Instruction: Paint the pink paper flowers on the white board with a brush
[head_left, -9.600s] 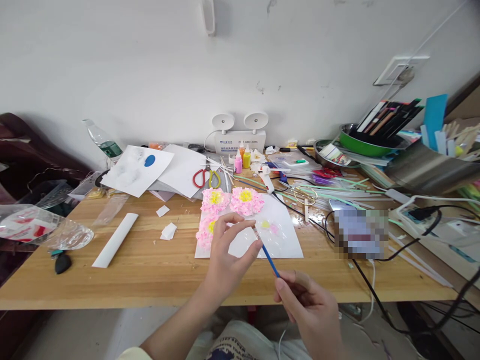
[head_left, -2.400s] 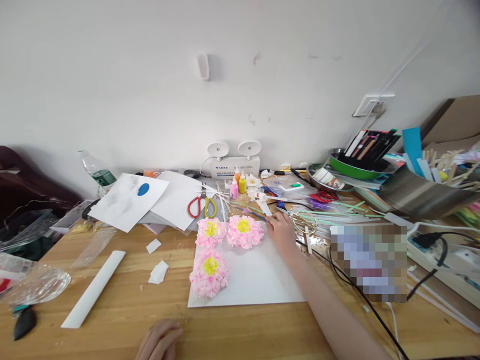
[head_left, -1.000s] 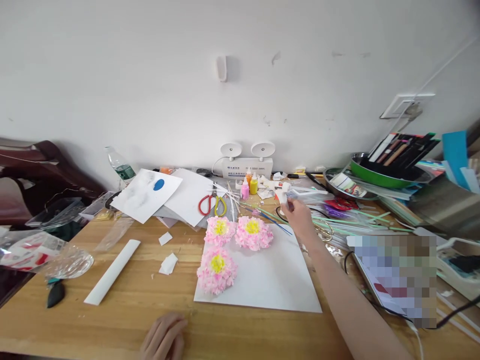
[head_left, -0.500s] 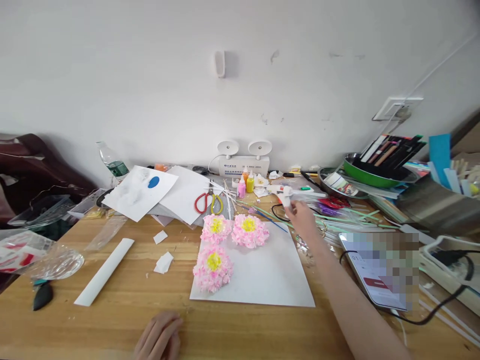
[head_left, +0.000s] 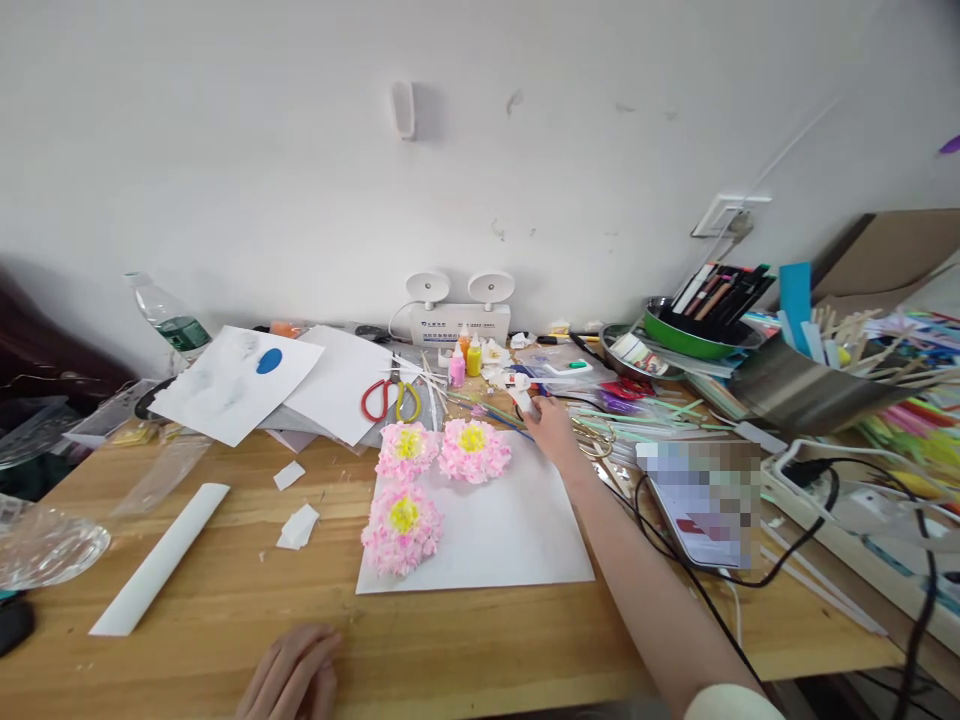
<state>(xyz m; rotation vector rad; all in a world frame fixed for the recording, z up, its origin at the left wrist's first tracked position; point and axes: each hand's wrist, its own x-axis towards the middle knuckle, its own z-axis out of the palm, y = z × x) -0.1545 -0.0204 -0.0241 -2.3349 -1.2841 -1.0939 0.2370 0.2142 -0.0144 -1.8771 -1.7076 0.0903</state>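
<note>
My right hand (head_left: 551,428) is closed around a white glue gun (head_left: 521,393), over the far right corner of a white sheet of paper (head_left: 510,540). Part of the gun is hidden by my fingers. On the sheet's left side are three fluffy pink flowers with yellow centres: one at the far left (head_left: 407,452), one beside it (head_left: 474,450) and a nearer one (head_left: 403,528). My left hand (head_left: 292,672) rests on the wooden table near its front edge, fingers curled together with nothing visible in them.
Behind the flowers lie scissors (head_left: 390,398) and small paint bottles (head_left: 465,362). A phone (head_left: 697,510) and black cables (head_left: 821,520) are on the right, near a green bowl of pens (head_left: 686,335). A rolled white paper (head_left: 161,560) and paper scraps (head_left: 298,527) lie left.
The view has turned to the right, so everything sits further left. My right hand has moved slightly left with the glue gun. My left hand stays on the table, still curled.
</note>
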